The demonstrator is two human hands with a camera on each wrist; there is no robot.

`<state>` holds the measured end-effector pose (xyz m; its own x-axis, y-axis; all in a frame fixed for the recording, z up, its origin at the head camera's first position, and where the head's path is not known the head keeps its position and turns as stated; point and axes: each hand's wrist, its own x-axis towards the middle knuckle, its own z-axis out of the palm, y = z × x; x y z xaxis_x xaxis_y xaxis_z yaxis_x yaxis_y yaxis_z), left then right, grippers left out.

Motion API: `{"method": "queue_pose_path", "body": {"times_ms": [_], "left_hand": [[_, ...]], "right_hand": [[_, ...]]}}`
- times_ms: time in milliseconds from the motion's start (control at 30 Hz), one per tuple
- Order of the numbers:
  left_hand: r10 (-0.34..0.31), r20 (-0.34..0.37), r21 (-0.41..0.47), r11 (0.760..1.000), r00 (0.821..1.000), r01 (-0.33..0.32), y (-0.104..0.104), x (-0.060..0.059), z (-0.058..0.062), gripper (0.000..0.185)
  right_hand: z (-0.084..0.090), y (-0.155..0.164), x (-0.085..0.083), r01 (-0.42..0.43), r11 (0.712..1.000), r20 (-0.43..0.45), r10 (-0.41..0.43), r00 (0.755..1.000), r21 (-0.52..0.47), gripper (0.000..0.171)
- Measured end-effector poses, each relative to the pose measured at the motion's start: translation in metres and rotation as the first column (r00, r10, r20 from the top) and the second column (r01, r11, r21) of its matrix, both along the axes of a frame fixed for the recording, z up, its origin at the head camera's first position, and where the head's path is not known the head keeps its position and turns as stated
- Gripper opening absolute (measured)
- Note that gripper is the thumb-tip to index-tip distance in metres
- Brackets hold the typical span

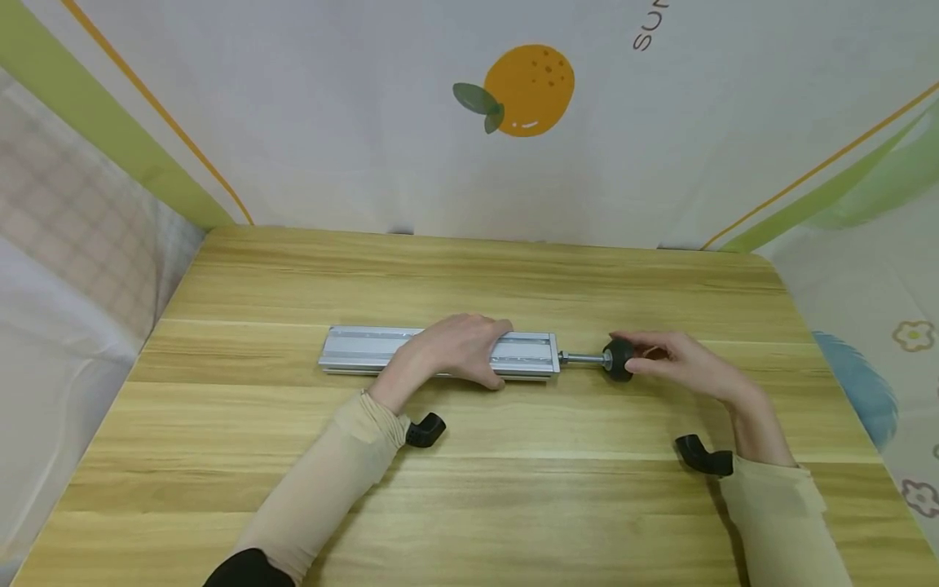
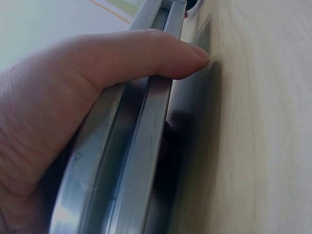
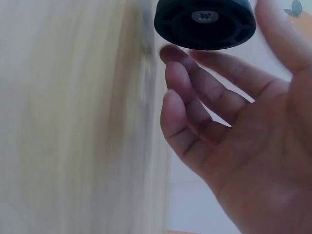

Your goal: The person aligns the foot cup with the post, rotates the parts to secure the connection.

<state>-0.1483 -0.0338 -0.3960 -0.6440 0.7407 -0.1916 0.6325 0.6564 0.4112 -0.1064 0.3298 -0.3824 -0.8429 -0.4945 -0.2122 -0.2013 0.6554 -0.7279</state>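
A silver aluminium extrusion [image 1: 359, 346] lies lengthwise across the wooden table. My left hand [image 1: 458, 346] grips it over the top, thumb along the near side; the left wrist view shows its grooved side and the thumb [image 2: 151, 53] crossing it. From the extrusion's right end a threaded rod [image 1: 584, 359] with a nut sticks out, carrying a round black levelling foot [image 1: 619, 360]. My right hand [image 1: 682, 359] pinches that foot between thumb and fingers at its rim. A cross-head screw [image 3: 204, 17] shows in the foot's hollow underside; the other right fingers curl loosely below it.
Black curved wrist mounts [image 1: 425, 430] stick out from both sleeves, close over the wooden tabletop [image 1: 513, 497]. Behind the table's back edge hangs a white cloth [image 1: 352, 122] printed with an orange. More printed cloth hangs at both sides.
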Motion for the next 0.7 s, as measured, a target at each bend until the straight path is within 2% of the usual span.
{"method": "queue_pose_path", "body": {"times_ms": [200, 367, 533, 633, 700], "left_hand": [[0.004, 0.001, -0.007, 1.0, 1.0, -0.004, 0.0009, 0.0009, 0.002, 0.048], [0.005, 0.003, -0.007, 1.0, 1.0, -0.005, 0.0007, 0.0014, 0.0031, 0.047], [0.003, -0.002, -0.001, 1.0, 1.0, -0.003, 0.0001, 0.0014, 0.0026, 0.046], [0.002, 0.0, -0.001, 1.0, 1.0, -0.002, 0.0002, 0.0011, 0.0027, 0.047], [0.0, 0.001, -0.001, 1.0, 1.0, 0.0, 0.0, 0.0007, 0.0026, 0.048]], "right_hand": [[-0.0043, -0.0033, -0.0024, 0.008, 0.998, -0.061, -0.012, 0.998, -0.069, 0.073], [-0.0067, -0.0077, -0.0027, 0.026, 0.998, -0.07, -0.03, 0.997, -0.049, 0.073], [-0.0046, -0.006, -0.0007, 0.028, 0.999, -0.08, -0.031, 0.996, -0.037, 0.059], [-0.0019, -0.003, 0.0003, 0.018, 1.0, -0.06, -0.019, 0.998, -0.016, 0.044], [-0.0004, -0.0017, 0.0, 0.008, 1.0, -0.039, -0.008, 0.999, 0.007, 0.041]]}}
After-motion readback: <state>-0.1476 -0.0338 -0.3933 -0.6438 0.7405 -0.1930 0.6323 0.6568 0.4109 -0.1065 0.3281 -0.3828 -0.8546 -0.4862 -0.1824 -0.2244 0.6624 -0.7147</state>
